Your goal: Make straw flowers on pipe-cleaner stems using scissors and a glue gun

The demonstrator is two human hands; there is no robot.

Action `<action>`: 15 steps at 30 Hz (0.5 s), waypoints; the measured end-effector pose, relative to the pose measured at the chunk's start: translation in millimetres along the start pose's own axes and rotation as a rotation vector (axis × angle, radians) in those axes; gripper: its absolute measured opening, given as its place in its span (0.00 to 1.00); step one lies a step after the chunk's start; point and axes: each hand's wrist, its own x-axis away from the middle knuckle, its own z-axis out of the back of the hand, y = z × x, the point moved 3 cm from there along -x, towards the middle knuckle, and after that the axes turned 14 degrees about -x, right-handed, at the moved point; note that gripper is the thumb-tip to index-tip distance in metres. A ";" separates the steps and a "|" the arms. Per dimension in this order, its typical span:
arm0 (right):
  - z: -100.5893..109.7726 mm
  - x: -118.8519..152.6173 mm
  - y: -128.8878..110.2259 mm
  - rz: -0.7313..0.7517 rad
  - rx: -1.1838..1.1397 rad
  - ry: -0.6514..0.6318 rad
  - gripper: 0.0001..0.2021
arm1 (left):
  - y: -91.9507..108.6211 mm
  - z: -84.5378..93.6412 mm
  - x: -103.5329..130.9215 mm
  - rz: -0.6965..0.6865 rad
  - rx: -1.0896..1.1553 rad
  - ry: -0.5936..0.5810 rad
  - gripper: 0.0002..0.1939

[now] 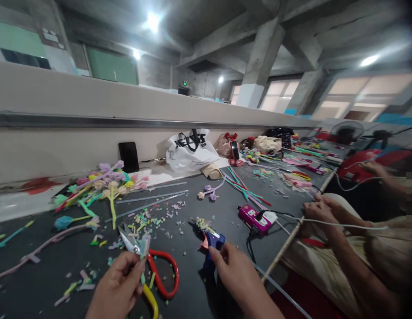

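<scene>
Red and yellow coating covers the handles of the scissors (176,272), which lie on the dark tabletop with blades apart. Over them is the left hand (117,283), its thumb and finger pinched on one small pale chenille strip (145,246); whether this hand also touches the scissors, I cannot tell. To the right of the scissors, the right hand (239,272) is curled at the handle of a blue glue gun (215,240) and seems to hold it, although the palm side is hidden.

As I judge, the work is partly done. Beyond the scissors, to the left, lies a heap of chenille flowers (112,188) that look already assembled; beyond them to the right is a purple flower sprig (213,196), also formed. The pinched strip is not yet joined to any stem. Farther right of the scissors, red and green chenille stems (241,186) remain unworked.
</scene>
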 end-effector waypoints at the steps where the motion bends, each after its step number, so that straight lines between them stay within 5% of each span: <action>1: -1.2 -4.2 -0.3 -0.013 0.059 -0.026 0.20 | -0.9 -0.6 -0.1 -0.003 0.005 -0.009 0.18; 4: -6.2 -14.5 -5.6 -0.026 0.116 -0.085 0.19 | -3.4 -1.8 -1.4 0.003 0.030 -0.016 0.19; 8: -9.0 -19.9 1.5 -0.187 -0.100 -0.203 0.13 | -6.8 -0.7 -5.4 0.019 0.078 -0.035 0.19; 12: -4.8 -4.8 6.6 -0.283 -0.778 -0.291 0.08 | -9.5 -0.3 -7.8 0.035 0.100 -0.051 0.19; 15: -5.1 16.5 3.4 -0.499 -1.287 -0.442 0.08 | -10.4 -2.2 -7.3 0.041 0.110 -0.067 0.18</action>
